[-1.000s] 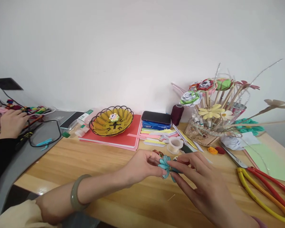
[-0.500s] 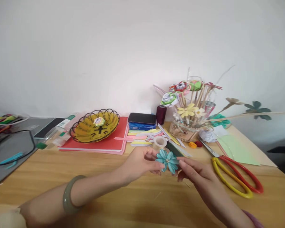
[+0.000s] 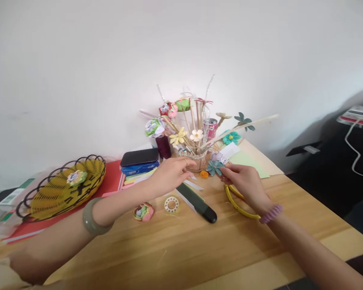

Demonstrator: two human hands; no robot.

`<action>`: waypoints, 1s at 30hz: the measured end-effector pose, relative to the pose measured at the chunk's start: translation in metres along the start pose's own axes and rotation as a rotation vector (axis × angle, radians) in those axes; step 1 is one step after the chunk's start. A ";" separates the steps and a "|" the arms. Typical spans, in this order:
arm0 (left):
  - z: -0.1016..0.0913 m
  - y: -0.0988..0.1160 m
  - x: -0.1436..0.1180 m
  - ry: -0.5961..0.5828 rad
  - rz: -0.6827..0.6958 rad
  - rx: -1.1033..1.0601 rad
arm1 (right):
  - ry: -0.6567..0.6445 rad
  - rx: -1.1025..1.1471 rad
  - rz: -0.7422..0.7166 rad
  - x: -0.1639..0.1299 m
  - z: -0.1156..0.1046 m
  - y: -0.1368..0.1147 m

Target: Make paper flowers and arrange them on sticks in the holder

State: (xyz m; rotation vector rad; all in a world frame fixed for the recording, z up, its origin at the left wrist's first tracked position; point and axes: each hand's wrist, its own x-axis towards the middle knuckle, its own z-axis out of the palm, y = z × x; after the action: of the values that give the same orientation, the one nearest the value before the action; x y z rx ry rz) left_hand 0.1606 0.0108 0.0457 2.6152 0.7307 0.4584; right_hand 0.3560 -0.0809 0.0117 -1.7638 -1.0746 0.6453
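Observation:
A teal-blue petalled craft flower (image 3: 215, 167) is pinched between the thumb and fingers of my right hand (image 3: 245, 183), just in front of the flower arrangement's container (image 3: 196, 160). My left hand (image 3: 171, 173) is apart from the flower, with thumb and fingers spread and nothing visible in them. It hovers over paper strips near that container, from which paper flowers on sticks rise, among them a yellow flower (image 3: 178, 137) and a white one (image 3: 196, 135). Below my right hand are the yellow handles of scissors (image 3: 240, 207), partly hidden. A small orange rolled flower (image 3: 204, 174) lies near the teal one.
On the left a yellow woven basket (image 3: 51, 195) rests on red paper (image 3: 113, 173). A blue box (image 3: 140, 168) with a black phone-like slab on top stands behind my left hand. In front lie a tape roll (image 3: 171, 205), a multicoloured flower (image 3: 144, 212) and a dark green bar (image 3: 199, 206).
The view has turned to the right. The teal flower, held in both hands before, is now in my right hand only and nearer the arrangement. My left hand has let go of it.

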 end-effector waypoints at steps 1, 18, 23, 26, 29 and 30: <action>0.004 -0.002 0.008 0.035 0.058 0.155 | 0.024 -0.036 -0.017 0.008 0.002 0.002; 0.024 -0.015 0.053 0.009 0.085 0.505 | -0.206 0.285 -0.071 0.056 0.027 0.023; 0.024 -0.016 0.056 -0.035 0.083 0.500 | -0.202 0.353 -0.058 0.059 0.034 0.029; 0.024 -0.017 0.057 -0.055 0.067 0.455 | -0.163 0.328 -0.070 0.061 0.038 0.031; 0.024 -0.016 0.057 -0.057 0.056 0.415 | -0.102 0.257 -0.104 0.062 0.040 0.032; 0.025 -0.015 0.057 -0.053 0.055 0.414 | -0.080 0.226 -0.116 0.062 0.040 0.032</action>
State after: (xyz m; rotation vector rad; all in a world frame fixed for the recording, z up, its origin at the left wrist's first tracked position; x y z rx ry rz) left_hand 0.2102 0.0468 0.0292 3.0242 0.8098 0.2731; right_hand 0.3661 -0.0141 -0.0321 -1.4816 -1.1038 0.7402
